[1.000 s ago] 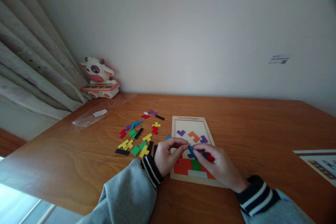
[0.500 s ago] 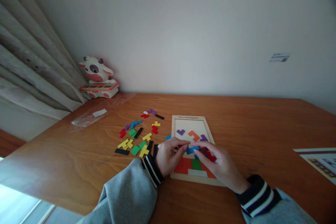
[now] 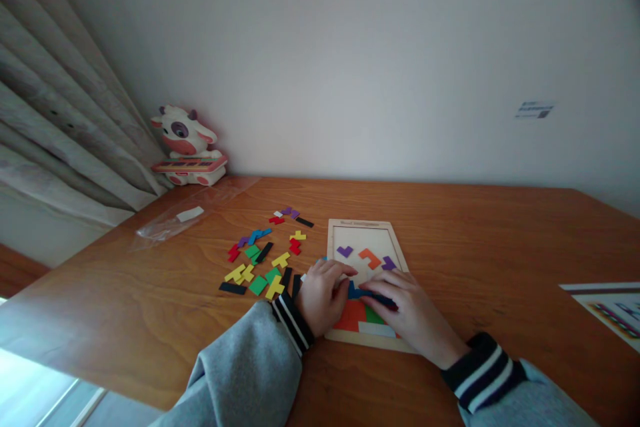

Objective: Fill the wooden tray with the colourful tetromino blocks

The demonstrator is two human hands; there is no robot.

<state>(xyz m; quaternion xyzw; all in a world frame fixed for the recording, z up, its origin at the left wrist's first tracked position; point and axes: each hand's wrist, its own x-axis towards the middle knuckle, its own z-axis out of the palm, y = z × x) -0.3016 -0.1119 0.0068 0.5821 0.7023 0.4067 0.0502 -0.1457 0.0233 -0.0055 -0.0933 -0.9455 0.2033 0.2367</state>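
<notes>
A wooden puzzle board [image 3: 373, 347] lies in front of me, with both hands over its lower half. My right hand [image 3: 413, 310] pinches a blue puzzle piece [image 3: 354, 291] low over the board, its thumb and fingers covering part of it. My left hand [image 3: 324, 297] is at the board's left side, fingers curled and thumb apart from the forefinger, close to the blue piece's left end. Orange-red [image 3: 350, 317], green [image 3: 373, 317] and white [image 3: 376, 329] pieces fill the bottom of the board. Two purple pieces and an orange piece [image 3: 370, 258] lie higher up on it.
Loose coloured pieces [image 3: 257, 285] are scattered left of the board. Behind them lie a clear plastic bag [image 3: 170, 227] and a cow-shaped toy keyboard [image 3: 190, 153] near the curtain [image 3: 65, 100]. A printed sheet [image 3: 607, 310] lies at the table's right edge.
The blue piece has moved slightly left and down toward the board. My right hand has shifted left with it, while my left thumb and forefinger have come apart.
</notes>
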